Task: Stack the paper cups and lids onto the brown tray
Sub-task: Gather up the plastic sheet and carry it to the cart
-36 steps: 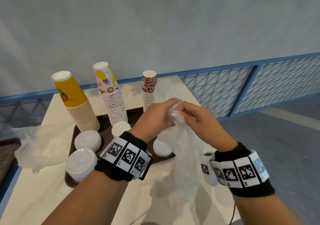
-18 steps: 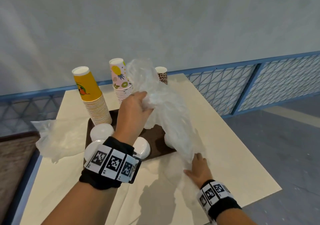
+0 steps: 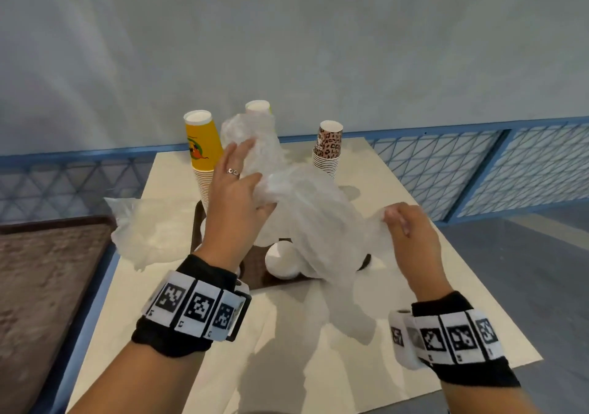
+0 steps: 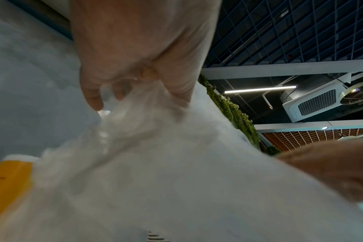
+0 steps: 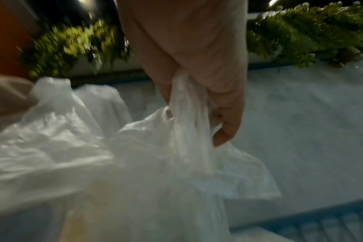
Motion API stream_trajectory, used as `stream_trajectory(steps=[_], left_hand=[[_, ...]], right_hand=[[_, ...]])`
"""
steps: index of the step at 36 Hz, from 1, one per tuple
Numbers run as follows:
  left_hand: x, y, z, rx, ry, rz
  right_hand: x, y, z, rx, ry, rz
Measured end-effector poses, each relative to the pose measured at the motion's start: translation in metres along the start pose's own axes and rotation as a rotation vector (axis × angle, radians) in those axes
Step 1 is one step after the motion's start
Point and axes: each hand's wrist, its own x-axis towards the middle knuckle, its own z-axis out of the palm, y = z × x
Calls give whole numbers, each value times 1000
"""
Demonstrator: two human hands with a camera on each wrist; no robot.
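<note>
A crumpled clear plastic bag (image 3: 312, 212) hangs stretched over the brown tray (image 3: 255, 275). My left hand (image 3: 255, 184) grips its upper left end, and in the left wrist view the fingers (image 4: 93, 98) curl into the plastic (image 4: 155, 163). My right hand (image 3: 398, 219) pinches the bag's right end, with the plastic (image 5: 184, 122) bunched in its fingers (image 5: 228, 114). At the tray's back stands a yellow cup stack (image 3: 204, 145), and a fruit-print stack (image 3: 257, 107) is mostly hidden by the bag. A leopard-print stack (image 3: 330, 149) stands at the right. One white lid stack (image 3: 282, 260) shows under the bag.
Another crumpled plastic bag (image 3: 143, 232) lies on the cream table (image 3: 318, 365) left of the tray. A brown mat (image 3: 41, 273) lies beyond the table's left edge. A blue mesh railing (image 3: 478, 165) runs behind and to the right.
My right hand has come up off the table and now pinches the bag's right end. My left hand still holds the bag, now raised higher over the tray.
</note>
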Motion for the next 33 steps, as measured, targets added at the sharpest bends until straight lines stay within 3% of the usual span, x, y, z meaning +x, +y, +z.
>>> stream_trajectory(steps=[3, 6, 12, 16, 18, 21, 23, 24, 26, 29, 33], left_hand=[[-5, -3, -16, -92, -128, 41], [-14, -3, -26, -184, -207, 40], [-33, -15, -48, -436, -190, -12], [-45, -40, -68, -401, -203, -99], [-52, -55, -78, -367, -179, -131], [-62, -80, -95, -237, -42, -209], [-69, -96, -106, -222, 50, -293], [-73, -102, -111, -223, 87, -332], [-79, -110, -121, -210, 155, -371], [-85, -116, -130, -113, 253, -407], [-92, -116, -136, -87, 260, -468]], right_hand=[[-3, -40, 1, 191, 2, -78], [-11, -77, 12, 307, -156, -139], [-36, -128, 57, 391, -485, -309], [-43, -142, 79, 470, -643, -329], [-48, -143, 91, 460, -651, -342], [-54, -133, 115, 452, -471, -292], [-62, -117, 135, 387, -429, -230], [-69, -109, 146, 318, -485, -200], [-86, -90, 167, 184, -706, -206], [-112, -62, 193, -33, -1004, -369], [-131, -44, 214, -384, -1234, -477]])
